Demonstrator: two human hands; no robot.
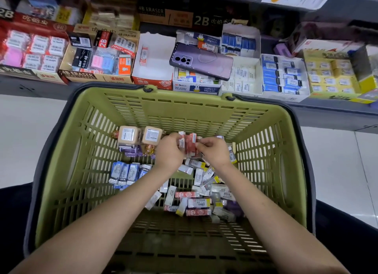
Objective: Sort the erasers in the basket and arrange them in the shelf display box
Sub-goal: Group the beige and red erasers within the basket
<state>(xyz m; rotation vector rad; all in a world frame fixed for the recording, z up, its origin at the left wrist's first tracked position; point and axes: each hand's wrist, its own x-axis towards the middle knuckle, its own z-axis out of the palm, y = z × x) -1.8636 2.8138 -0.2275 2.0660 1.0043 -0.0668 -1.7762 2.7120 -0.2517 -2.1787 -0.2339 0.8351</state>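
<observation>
Head view, looking down into a green basket [61, 171] with slotted walls and a dark handle folded around its rim. The basket stands on the floor just in front of a low shelf [327, 110].

Both bare forearms reach into the basket toward its far wall. Left hand [168, 151]: grip closed around a small stack of red-and-white erasers [190, 144], held up above the basket floor. Right hand [213, 150]: fingertips pinched on the right edge of the same stack. The two hands are almost touching.

Basket contents: a loose pile of erasers [200, 200] in white, red and yellow sleeves lies right of centre, mixed and at all angles. A row of blue-and-white erasers [124, 172] stands side by side on the left. Two beige cube-shaped packs [139, 135] with white labels sit against the far wall, purple packs below them.

On the shelf: a white display box with a red front [157, 69], nearly bare, one red-and-white eraser standing at its left wall. To its right a purple phone [201, 60] lies face down across another box of erasers. Further boxes on either side hold rows of erasers; lettering "4B ERASER" and "2B" is legible.
</observation>
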